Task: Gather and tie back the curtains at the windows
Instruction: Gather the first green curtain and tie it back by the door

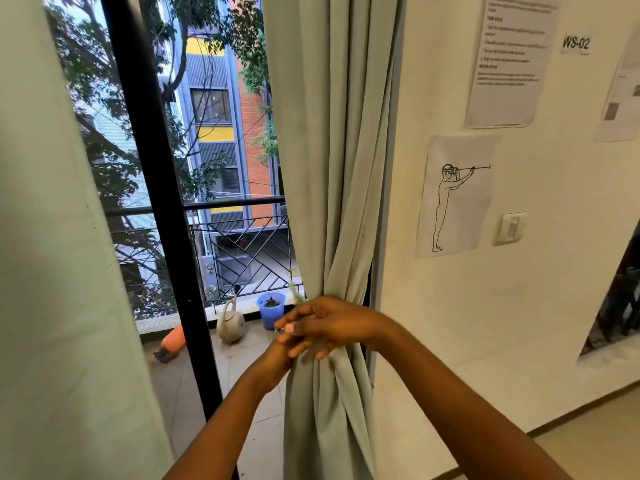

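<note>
Both hands meet at the pinched waist of the pale green fabric curtain (332, 188): the right hand (329, 323) overlaps the left hand (277, 358), fingers curled around a thin tie; the exact grip is blurred. At ten o'clock, a blue plastic bucket (271, 308) holds dark lumps beside a beige watering can (230, 323), behind the black window frame (152, 168).

A tiled balcony floor (242, 351) carries a beige watering can (231, 325), a blue bucket (271, 311) and an orange object (172, 344).
</note>
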